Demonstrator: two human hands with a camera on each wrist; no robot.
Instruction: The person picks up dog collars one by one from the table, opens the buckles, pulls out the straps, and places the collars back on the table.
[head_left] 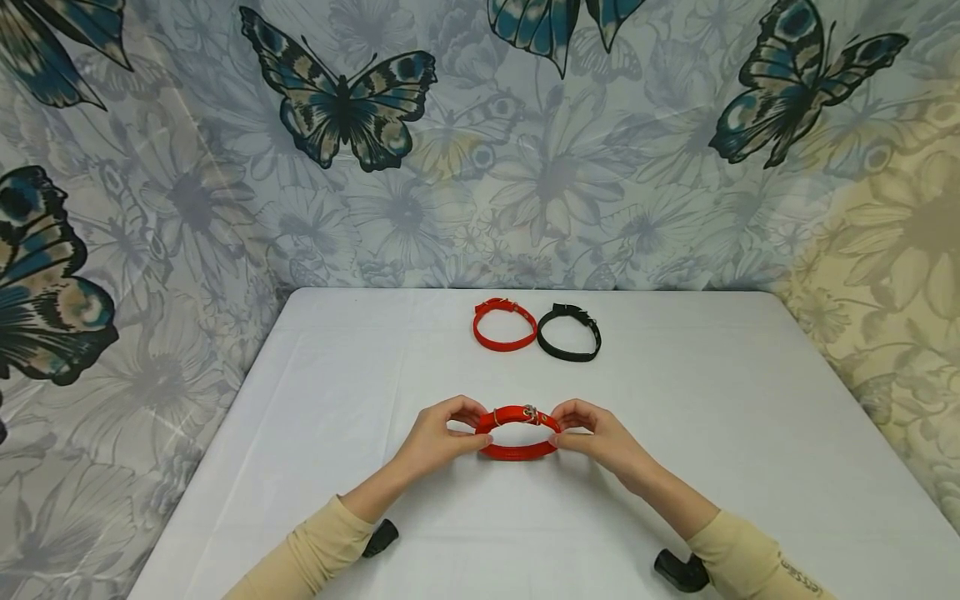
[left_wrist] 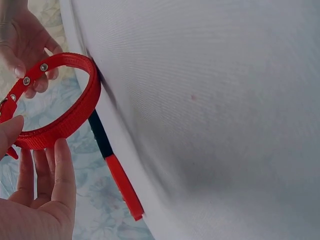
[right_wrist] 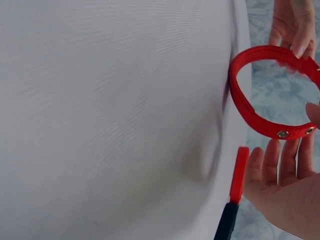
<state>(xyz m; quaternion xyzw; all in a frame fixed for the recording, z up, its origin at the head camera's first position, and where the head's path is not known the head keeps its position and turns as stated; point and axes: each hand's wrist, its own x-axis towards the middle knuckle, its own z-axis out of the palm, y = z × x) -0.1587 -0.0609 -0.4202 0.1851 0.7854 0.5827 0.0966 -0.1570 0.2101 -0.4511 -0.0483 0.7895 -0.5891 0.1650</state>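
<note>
A red collar [head_left: 519, 452], buckled into a loop, is held by both hands near the middle of the white table. My left hand [head_left: 442, 433] pinches its left side between thumb and fingers, and my right hand [head_left: 596, 433] pinches the right side. The metal buckle sits on the loop's far side in the head view. In the left wrist view the collar [left_wrist: 82, 110] shows metal eyelets along its strap. The right wrist view shows the collar [right_wrist: 245, 107] with the right hand [right_wrist: 285, 190] beneath it.
Behind the hands, a second red collar [head_left: 505, 345] lies on the table [head_left: 360, 367], side by side with a black collar [head_left: 568, 356]. A patterned butterfly cloth [head_left: 450, 217] hangs behind the table. Black wrist devices [head_left: 381, 538] show beside the sleeves.
</note>
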